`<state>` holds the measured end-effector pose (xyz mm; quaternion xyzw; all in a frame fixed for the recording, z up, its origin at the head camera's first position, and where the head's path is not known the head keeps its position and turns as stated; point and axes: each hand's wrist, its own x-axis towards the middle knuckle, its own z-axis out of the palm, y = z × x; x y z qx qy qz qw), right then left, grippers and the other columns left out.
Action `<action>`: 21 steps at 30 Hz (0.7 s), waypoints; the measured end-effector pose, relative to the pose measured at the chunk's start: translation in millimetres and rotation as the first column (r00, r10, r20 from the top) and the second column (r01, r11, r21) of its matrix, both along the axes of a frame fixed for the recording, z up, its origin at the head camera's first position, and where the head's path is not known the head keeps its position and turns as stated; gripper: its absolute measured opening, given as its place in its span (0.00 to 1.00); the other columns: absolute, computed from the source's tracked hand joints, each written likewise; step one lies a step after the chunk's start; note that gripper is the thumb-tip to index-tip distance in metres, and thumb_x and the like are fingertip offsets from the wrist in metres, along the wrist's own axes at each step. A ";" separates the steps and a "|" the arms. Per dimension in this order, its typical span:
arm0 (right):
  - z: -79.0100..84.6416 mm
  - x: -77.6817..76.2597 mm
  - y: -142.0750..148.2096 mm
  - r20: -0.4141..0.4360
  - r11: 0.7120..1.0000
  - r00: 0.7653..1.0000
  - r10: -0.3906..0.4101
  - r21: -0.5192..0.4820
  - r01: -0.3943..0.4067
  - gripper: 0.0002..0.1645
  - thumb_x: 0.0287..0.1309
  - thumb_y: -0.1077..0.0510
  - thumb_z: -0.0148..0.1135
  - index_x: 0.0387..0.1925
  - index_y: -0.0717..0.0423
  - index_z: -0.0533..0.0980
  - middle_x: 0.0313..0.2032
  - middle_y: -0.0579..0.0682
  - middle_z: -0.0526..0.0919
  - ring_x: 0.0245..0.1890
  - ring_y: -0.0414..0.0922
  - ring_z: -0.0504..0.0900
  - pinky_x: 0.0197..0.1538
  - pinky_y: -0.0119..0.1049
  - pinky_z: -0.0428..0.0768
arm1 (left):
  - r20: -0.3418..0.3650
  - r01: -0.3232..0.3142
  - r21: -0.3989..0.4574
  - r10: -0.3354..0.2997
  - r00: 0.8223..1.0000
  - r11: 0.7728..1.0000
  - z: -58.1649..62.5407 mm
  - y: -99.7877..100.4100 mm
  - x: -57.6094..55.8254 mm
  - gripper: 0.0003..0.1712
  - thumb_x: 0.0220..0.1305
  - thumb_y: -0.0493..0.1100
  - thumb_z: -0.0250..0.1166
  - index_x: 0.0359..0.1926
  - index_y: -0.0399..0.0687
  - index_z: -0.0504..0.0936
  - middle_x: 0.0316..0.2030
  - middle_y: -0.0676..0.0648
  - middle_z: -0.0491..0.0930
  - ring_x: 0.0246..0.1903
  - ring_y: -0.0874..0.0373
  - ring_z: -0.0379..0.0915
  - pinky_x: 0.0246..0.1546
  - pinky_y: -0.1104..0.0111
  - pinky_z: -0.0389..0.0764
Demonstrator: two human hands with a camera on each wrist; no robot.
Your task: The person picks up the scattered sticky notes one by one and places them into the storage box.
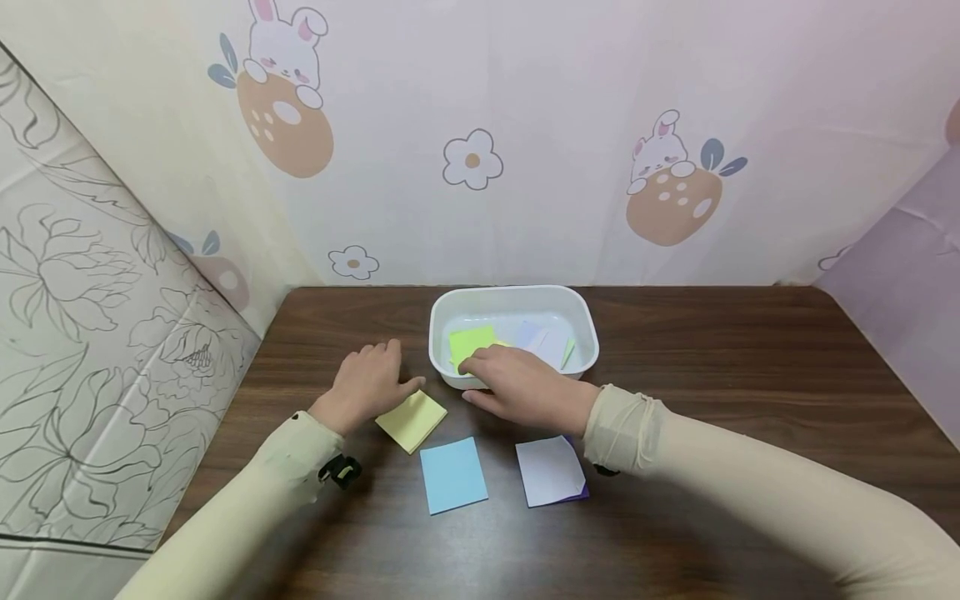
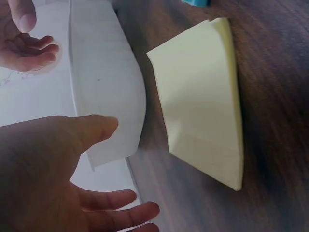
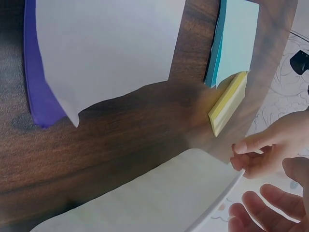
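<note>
White plastic bin (image 1: 514, 297) w/ green note (image 1: 472, 339) inside: just beyond & partly under R grip (image 1: 521, 387), long axis L–R across it. Yellow pad (image 1: 412, 423): nearer L grip (image 1: 366, 383), just R & nearside of it, approx square. Both grips loosely spread, empty AFAICT.

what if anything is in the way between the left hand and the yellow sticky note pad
Nothing visible stands between the left hand and the yellow sticky note pad; the white plastic tub is beside the pad, not over it.
</note>
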<state>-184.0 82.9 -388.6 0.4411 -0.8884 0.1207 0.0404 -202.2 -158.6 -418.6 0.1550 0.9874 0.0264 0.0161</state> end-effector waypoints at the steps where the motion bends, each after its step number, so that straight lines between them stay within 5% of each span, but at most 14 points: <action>1: -0.2 0.6 -0.5 0.001 1.000 1.000 -0.002 0.005 0.002 0.19 0.61 0.50 0.56 0.48 0.57 0.77 0.40 0.48 0.80 0.39 0.42 0.77 0.45 0.39 0.75 | 0.015 -0.006 -0.011 0.006 1.000 1.000 -0.9 -0.2 0.6 0.33 0.56 0.65 0.58 0.41 0.37 0.73 0.28 0.45 0.74 0.30 0.50 0.73 0.31 0.56 0.75; 14: -2.0 4.7 -6.4 -0.008 1.000 1.000 0.002 0.026 -0.002 0.19 0.60 0.49 0.56 0.48 0.55 0.78 0.41 0.46 0.80 0.40 0.42 0.78 0.43 0.38 0.76 | 0.140 -0.019 -0.113 0.034 0.990 0.993 -12.3 -1.0 8.3 0.41 0.43 0.75 0.61 0.37 0.41 0.76 0.32 0.44 0.75 0.33 0.50 0.70 0.33 0.56 0.73; 21: -2.9 5.7 -6.9 0.005 1.000 1.000 -0.001 0.031 0.001 0.20 0.60 0.48 0.56 0.48 0.56 0.78 0.41 0.47 0.81 0.40 0.42 0.78 0.44 0.38 0.76 | 0.146 0.018 -0.070 -0.007 0.989 0.997 -16.1 -1.5 11.1 0.30 0.46 0.68 0.65 0.28 0.46 0.75 0.27 0.48 0.71 0.29 0.53 0.66 0.30 0.58 0.70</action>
